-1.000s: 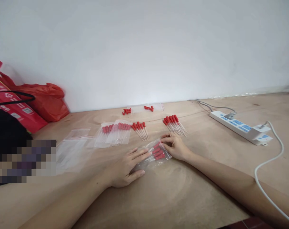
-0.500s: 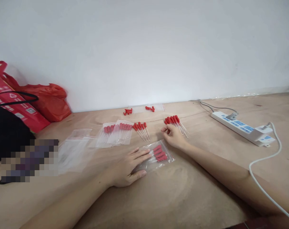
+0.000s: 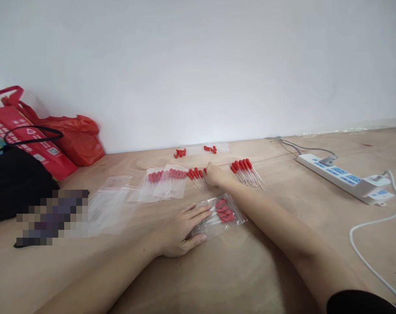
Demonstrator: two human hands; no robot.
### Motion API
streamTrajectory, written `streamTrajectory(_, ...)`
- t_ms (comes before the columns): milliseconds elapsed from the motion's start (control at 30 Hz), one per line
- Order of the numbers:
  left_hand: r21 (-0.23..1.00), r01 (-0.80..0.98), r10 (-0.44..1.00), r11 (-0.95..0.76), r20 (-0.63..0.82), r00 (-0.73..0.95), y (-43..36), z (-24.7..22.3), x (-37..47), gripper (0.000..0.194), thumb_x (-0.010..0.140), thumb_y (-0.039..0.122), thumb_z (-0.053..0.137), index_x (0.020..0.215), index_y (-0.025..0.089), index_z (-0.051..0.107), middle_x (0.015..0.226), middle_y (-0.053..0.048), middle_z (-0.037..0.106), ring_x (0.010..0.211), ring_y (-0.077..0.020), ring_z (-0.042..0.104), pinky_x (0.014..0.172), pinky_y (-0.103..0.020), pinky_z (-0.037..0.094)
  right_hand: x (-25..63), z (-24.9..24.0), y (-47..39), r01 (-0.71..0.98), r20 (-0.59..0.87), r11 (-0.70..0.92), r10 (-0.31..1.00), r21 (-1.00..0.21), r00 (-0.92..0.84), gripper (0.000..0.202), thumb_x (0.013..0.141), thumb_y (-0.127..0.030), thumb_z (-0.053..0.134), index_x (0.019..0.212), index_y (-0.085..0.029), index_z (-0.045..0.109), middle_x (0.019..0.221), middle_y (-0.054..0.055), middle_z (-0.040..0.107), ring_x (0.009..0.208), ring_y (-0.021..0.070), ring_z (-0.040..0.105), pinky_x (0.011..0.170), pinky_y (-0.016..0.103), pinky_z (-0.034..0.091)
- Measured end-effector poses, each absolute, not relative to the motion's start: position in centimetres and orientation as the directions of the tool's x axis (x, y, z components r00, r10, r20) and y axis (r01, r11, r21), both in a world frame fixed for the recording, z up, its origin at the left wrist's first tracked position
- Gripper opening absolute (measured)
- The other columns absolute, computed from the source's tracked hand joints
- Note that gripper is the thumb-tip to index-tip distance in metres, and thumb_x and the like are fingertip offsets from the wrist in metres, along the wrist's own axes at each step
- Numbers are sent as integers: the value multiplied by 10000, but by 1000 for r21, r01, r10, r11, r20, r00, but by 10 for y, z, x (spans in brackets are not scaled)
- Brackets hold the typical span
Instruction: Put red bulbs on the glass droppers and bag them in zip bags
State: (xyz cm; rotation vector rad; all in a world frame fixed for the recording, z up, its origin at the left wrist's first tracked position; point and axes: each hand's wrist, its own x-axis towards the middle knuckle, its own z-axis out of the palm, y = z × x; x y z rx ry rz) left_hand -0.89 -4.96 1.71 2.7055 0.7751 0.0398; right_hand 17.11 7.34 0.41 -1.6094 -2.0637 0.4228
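Note:
My left hand [image 3: 184,231] lies with fingers spread on a clear zip bag [image 3: 204,229] that holds several red-bulbed droppers [image 3: 225,211]. Farther back, my right hand [image 3: 216,175] has its fingers closed at the right end of a small row of loose droppers [image 3: 195,173]. One red bulb shows at its fingertips; the hand hides part of that dropper. To the right of this hand, a bigger group of droppers [image 3: 246,172] lies fanned out, bulbs toward the wall. Left of the row are filled bags of droppers [image 3: 170,185], overlapping each other.
Flat clear bags [image 3: 111,209] lie on the left of the wooden table [image 3: 230,270]. Loose red bulbs [image 3: 180,153] sit by the wall, beside another clear bag [image 3: 194,150]. A power strip [image 3: 344,176] with cables is at right; red bags [image 3: 76,137] and a black item [image 3: 19,183] are at left.
My right hand has moved left, from the bigger dropper group to the small row. My left hand stays on the zip bag. The whole view has shifted slightly.

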Motion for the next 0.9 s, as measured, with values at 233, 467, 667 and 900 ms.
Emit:
streamTrajectory(233, 316, 550, 552, -773, -94, 829, -49, 14, -11, 569, 874, 409, 356, 1376, 260, 135, 1440, -19, 152, 1312, -279, 110, 1057, -479, 176, 238, 14, 40, 729, 302, 214, 953, -650, -11, 552, 761, -140, 393, 1267, -143, 174, 871, 92, 573, 677, 173, 591, 624, 311, 475)
streamTrajectory(467, 298, 540, 541, -787, -88, 836, -47, 14, -11, 573, 883, 421, 334, 1381, 255, 105, 1441, -25, 147, 1311, -263, 134, 1068, -465, 148, 263, -19, -15, 135, 317, 293, 923, -946, 220, 415, 786, -312, 440, 1127, -239, 215, 804, -8, 474, 505, 95, 521, 503, 285, 490)
streamTrajectory(667, 310, 536, 548, -785, -55, 834, -47, 12, -13, 575, 877, 423, 359, 1377, 285, 110, 1433, -16, 184, 1303, -290, 150, 1045, -486, 198, 247, -31, -23, -57, 201, 210, 969, -976, 141, 346, 790, -371, 423, 1050, -264, 222, 767, -23, 479, 557, 109, 558, 540, 294, 507)
streamTrajectory(900, 309, 522, 542, -795, -26, 840, -47, 12, -12, 572, 877, 426, 360, 1375, 293, 113, 1429, -7, 200, 1302, -272, 169, 1057, -461, 185, 248, -29, -33, -110, 180, 185, 982, -977, 56, 379, 752, -456, 477, 996, -258, 264, 713, -51, 502, 533, 93, 542, 525, 274, 490)
